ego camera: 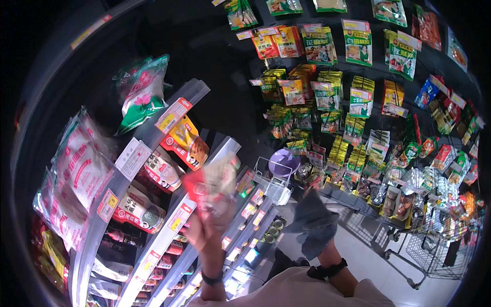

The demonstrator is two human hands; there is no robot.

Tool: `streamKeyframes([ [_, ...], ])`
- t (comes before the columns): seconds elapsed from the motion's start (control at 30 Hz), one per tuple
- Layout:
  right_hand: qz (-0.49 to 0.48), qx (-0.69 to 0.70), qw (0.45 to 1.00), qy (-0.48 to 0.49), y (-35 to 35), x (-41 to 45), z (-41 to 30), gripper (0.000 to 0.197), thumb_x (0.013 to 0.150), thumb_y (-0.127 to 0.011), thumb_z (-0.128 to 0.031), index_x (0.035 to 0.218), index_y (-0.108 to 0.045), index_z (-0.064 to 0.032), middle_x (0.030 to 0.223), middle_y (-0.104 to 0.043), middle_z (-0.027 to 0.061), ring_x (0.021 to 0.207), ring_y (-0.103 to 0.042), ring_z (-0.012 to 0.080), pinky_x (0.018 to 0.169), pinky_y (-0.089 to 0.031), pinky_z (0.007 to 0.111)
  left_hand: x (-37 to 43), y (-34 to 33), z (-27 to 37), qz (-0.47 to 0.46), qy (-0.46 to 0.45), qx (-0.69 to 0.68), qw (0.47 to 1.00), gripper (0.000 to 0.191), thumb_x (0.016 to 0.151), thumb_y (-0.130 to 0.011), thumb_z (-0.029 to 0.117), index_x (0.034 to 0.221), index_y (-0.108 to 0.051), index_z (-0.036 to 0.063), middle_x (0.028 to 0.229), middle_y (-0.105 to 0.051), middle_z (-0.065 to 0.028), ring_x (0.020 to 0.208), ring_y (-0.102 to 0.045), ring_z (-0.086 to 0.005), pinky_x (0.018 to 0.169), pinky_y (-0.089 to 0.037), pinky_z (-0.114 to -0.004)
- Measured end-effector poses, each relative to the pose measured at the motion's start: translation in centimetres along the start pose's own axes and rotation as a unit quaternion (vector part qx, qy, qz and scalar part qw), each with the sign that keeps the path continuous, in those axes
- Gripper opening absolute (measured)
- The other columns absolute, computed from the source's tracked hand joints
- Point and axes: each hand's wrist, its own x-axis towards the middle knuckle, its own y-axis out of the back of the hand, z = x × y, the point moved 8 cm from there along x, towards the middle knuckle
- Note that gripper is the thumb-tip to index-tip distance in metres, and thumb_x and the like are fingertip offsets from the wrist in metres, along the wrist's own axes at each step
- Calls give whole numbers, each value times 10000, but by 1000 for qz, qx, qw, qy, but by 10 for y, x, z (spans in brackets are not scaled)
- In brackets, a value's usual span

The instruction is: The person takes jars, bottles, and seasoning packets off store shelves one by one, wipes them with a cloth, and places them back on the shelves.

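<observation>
My left hand [205,230] holds up a red and beige food pouch [213,184], blurred, just in front of the shelf edge. Standing on the shelf to its left are similar pouches, among them a yellow and red pouch [187,142] and a white and red pouch [163,170]. A grey-blue cloth [314,222] hangs from my right hand and covers its fingers; only the wrist with a black band shows, so the hand itself is hidden. The cloth is over the floor, apart from the shelves.
Large clear bags of white granules [82,165] lie on the upper shelf [142,134]. Seasoning packets [360,101] hang on hooks across the back. A purple bowl [284,162] and a white wire basket [277,192] are ahead; a wire shopping cart [433,249] stands at right.
</observation>
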Motion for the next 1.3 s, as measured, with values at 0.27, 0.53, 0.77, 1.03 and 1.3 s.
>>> streamKeyframes([
  [0.27, 98, -135, 982, -84, -29, -50, 36, 343, 965, -528, -110, 1298, -513, -32, 1288, -522, 82, 1188, -467, 198, 1023, -381, 381, -106, -97, 93, -200, -85, -153, 964, 130, 851, -555, -23, 968, -606, -44, 965, -659, -218, 778, -645, -403, 699, -522, -384],
  [0.53, -27, -270, 956, -112, -47, -30, 41, 383, 912, -582, -172, 1265, -542, -30, 1265, -534, 126, 1174, -486, 262, 999, -393, 377, -122, -83, 60, -216, -87, -172, 957, 365, 765, -514, -118, 1118, -596, -70, 918, -636, -250, 807, -645, -401, 681, -515, -392],
  [0.77, -65, -386, 904, -173, -37, -44, 57, 466, 878, -610, -231, 1283, -516, -21, 1268, -518, 171, 1190, -479, 328, 1001, -385, 389, -120, -100, 62, -207, 47, -210, 955, 99, 948, -519, 48, 896, -549, -31, 751, -553, -191, 638, -556, -331, 608, -440, -360],
  [1.03, -40, -516, 854, 54, -77, -15, -16, 727, 942, -569, -231, 1494, -180, 42, 1522, -275, 175, 1414, -247, 290, 1156, -194, 350, -150, -111, 45, -278, 127, -287, 908, 427, 1025, -400, 146, 1415, -354, -21, 1323, -486, -200, 1213, -477, -298, 1041, -351, -367],
  [1.3, 23, -328, 944, -25, -58, -41, -24, 692, 928, -576, -214, 1465, -221, 41, 1473, -317, 175, 1359, -292, 288, 1123, -233, 347, -166, -124, 88, -400, -34, -339, 850, 645, 990, -409, 208, 1489, -116, -76, 1555, -166, -259, 1447, -182, -384, 1155, -168, -423],
])
